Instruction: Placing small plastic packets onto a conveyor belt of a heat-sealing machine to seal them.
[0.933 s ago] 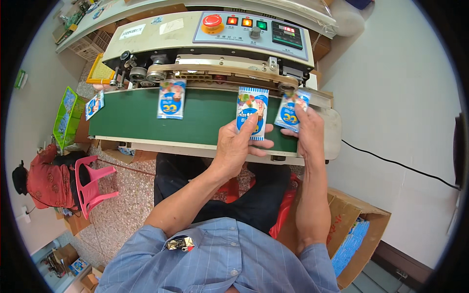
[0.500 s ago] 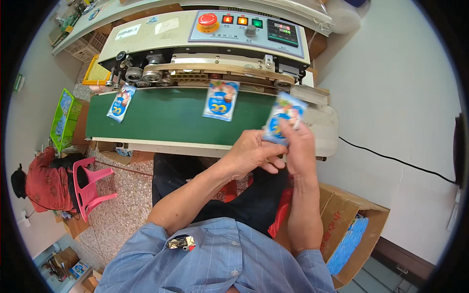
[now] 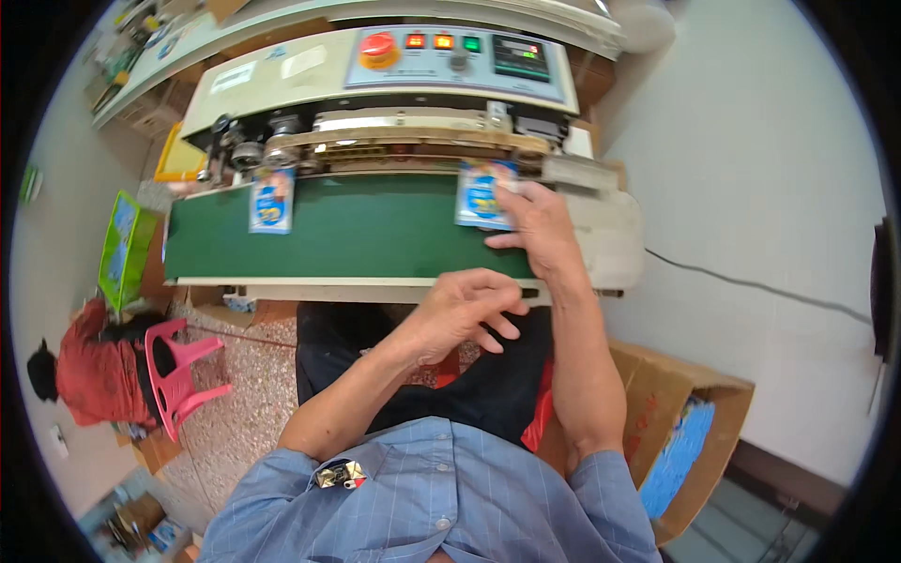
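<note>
Head view: where do we see the blue-and-white packet (image 3: 477,195)?

"Upper centre of the frame, its long axis running up and down, just up and left of our right hand (image 3: 544,225)."

"And our hands?"

"The right's fingers curl partly at its right edge; whether they pinch it, we cannot tell. Our left hand (image 3: 458,314), lower, is loosely open, empty, farther off."

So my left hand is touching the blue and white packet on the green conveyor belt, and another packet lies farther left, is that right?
Not quite: in the head view, it is your right hand touching the blue and white packet on the green conveyor belt. Another packet does lie farther left.
</note>
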The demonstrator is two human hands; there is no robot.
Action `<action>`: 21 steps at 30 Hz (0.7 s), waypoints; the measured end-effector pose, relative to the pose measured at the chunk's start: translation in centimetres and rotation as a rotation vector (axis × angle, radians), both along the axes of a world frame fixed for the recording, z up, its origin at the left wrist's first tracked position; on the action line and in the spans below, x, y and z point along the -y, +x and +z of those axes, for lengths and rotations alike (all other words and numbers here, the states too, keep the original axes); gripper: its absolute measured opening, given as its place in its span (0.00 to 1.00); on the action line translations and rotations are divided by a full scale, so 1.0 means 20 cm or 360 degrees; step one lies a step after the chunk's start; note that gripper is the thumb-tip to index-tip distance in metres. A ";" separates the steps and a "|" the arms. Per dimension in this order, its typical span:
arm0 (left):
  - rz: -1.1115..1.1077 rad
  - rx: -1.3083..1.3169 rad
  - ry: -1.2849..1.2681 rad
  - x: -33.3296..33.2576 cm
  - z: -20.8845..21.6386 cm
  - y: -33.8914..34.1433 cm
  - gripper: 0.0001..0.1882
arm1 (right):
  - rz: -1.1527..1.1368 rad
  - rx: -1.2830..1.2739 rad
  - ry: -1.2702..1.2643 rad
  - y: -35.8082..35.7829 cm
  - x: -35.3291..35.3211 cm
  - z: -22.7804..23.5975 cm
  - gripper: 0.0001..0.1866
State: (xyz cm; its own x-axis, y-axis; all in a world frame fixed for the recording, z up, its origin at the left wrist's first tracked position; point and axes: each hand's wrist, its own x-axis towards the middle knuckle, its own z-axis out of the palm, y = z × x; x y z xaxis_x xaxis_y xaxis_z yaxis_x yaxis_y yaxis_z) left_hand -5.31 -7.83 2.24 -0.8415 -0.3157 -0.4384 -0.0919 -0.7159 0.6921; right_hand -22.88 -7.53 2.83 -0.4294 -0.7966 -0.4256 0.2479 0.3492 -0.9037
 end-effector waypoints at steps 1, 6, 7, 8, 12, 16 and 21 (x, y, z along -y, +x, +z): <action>0.0000 0.0013 -0.0015 -0.02 0.01 0.00 0.17 | -0.0023 -0.0189 0.0128 0.01 -0.03 0.02 0.14; 0.0053 0.0024 -0.0080 -0.10 0.03 0.13 0.18 | -0.0261 -0.0354 -0.0392 0.16 -0.42 0.24 0.13; 0.0002 0.0009 -0.0088 -0.11 0.01 0.13 0.18 | -0.0350 -0.0391 -0.0469 0.21 -0.56 0.34 0.13; -0.0016 -0.0005 -0.0104 -0.14 0.01 0.11 0.17 | -0.0475 -0.0539 -0.0467 0.24 -0.72 0.45 0.12; -0.0128 -0.0019 -0.0076 -0.18 -0.03 0.08 0.16 | -0.1047 -0.1171 0.0106 0.20 -1.32 0.75 0.08; -0.0173 -0.0026 -0.0077 -0.24 -0.03 0.07 0.16 | -0.0998 -0.1641 0.0760 -0.15 -1.83 0.67 0.12; -0.0177 0.0071 -0.0121 -0.32 -0.05 0.10 0.15 | -0.0178 -0.2201 0.1267 -0.34 -2.00 0.18 0.23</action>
